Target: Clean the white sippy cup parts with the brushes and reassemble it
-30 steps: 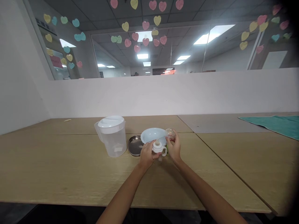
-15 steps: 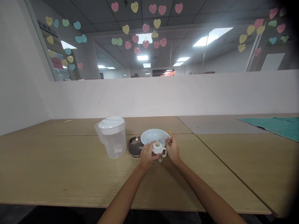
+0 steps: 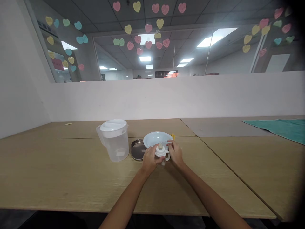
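Between both hands is a baby bottle (image 3: 160,151) with a white collar, a pale nipple on top and a white side handle. My left hand (image 3: 150,158) is closed around its collar from the left. On the other side, my right hand (image 3: 175,152) has its fingers pinched together just above the handle. A faint see-through shape shows at those fingertips, too indistinct to name. Right behind the hands lies a white bowl (image 3: 156,137), its near rim partly covered by them. Something small and yellow (image 3: 173,136) pokes out past the bowl's right edge.
Left of the bowl, a round dark metal pan (image 3: 138,149) stands beside a clear plastic pitcher (image 3: 116,143) with a white lid. A green cloth (image 3: 283,128) lies at the far right. Behind the table (image 3: 78,181) rises a white wall (image 3: 152,100).
My right hand has shifted slightly, its fingers drawing closer to the bottle's top. The see-through shape beside it shows less clearly. My left hand keeps the bottle in place.
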Available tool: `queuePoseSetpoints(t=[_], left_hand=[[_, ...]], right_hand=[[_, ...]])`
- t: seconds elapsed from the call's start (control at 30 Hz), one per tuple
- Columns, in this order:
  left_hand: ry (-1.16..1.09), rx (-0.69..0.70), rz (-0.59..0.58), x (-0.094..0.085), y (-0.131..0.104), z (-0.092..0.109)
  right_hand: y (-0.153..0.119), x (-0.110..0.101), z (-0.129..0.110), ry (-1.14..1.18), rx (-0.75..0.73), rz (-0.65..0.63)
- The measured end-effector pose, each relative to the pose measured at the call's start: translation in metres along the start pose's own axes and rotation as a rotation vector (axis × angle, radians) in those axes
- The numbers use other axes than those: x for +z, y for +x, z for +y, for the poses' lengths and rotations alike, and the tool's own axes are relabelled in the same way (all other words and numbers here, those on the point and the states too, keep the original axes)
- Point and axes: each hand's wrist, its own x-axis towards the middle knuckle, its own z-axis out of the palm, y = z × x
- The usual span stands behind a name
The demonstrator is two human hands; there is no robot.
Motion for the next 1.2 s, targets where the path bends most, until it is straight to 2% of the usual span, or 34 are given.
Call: queuePoseSetpoints(t=[0.1, 0.17, 0.27, 0.37, 0.5, 0.73, 0.83, 0.9, 1.1, 1.2], left_hand=[[0.004, -0.012, -0.005, 0.001, 0.000, -0.001], [-0.004, -0.029, -0.011, 0.002, 0.000, -0.001], [-0.027, -0.060, -0.033, 0.000, 0.000, -0.001], [-0.054, -0.075, -0.056, -0.003, 0.000, 0.001], [-0.077, -0.098, -0.051, -0.008, 0.003, 0.004], [-0.116, -0.109, -0.073, -0.009, 0.007, 0.003], [-0.090, -0.138, -0.051, -0.008, 0.006, 0.000], [-0.080, -0.156, -0.034, -0.006, 0.005, -0.001], [-0.068, -0.165, -0.033, -0.004, 0.004, 0.001], [-0.071, -0.170, -0.032, -0.003, 0.004, 0.003]], right_hand=[[-0.002, -0.004, -0.006, -0.038, -0.045, 0.021], [-0.005, -0.007, -0.011, -0.015, -0.160, 0.018], [-0.014, -0.007, -0.021, 0.013, -0.364, -0.066], [-0.022, -0.003, -0.029, -0.007, -0.444, -0.084], [-0.023, -0.001, -0.032, 0.058, -0.384, -0.072], [-0.015, -0.003, -0.024, 0.386, -0.278, -0.255], [-0.011, 0.001, -0.018, 0.546, -0.195, -0.262], [-0.006, 0.004, -0.009, 0.555, -0.148, -0.213], [0.013, 0.000, 0.017, 0.382, 0.069, 0.079], [0.010, -0.006, 0.010, 0.395, 0.010, 0.083]])
